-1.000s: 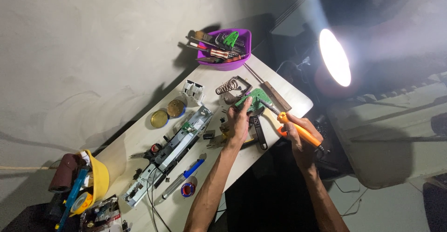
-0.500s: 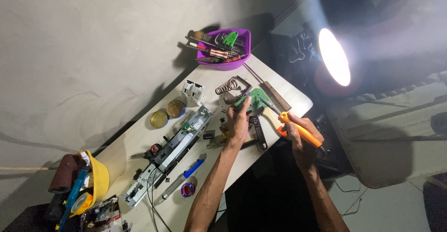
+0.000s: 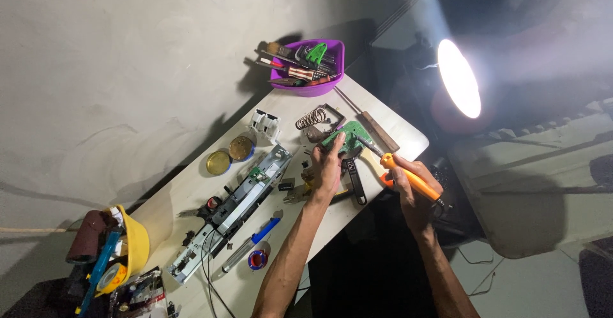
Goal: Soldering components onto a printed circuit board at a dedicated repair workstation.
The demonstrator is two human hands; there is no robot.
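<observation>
Gripping an orange-handled iron [image 3: 410,177], my right hand [image 3: 412,187] is clenched round the handle, and the metal tip reaches up-left to the green board [image 3: 345,134]. My left hand [image 3: 327,168] lies on that board's near edge, fingers curled over it and pinning it to the white table [image 3: 191,193]; whether it truly grasps the board I cannot tell. A black tool [image 3: 355,179] lies just beside the left hand, between my two wrists. Left of my forearm sit a blue-handled screwdriver [image 3: 250,246] and a small spool [image 3: 258,259], and beyond them a long grey opened drive [image 3: 233,206] runs diagonally across the table. At the near-left corner a yellow helmet [image 3: 131,248] stands on edge. Past the drive rest two round brass tins [image 3: 230,154], close together, and a white part [image 3: 265,123]. A coiled wire stand [image 3: 311,119] sits just behind the board. Farthest, at the table's back edge, a purple bowl [image 3: 319,87] holds assorted tools, and a bright lamp [image 3: 458,78] glares at right.
</observation>
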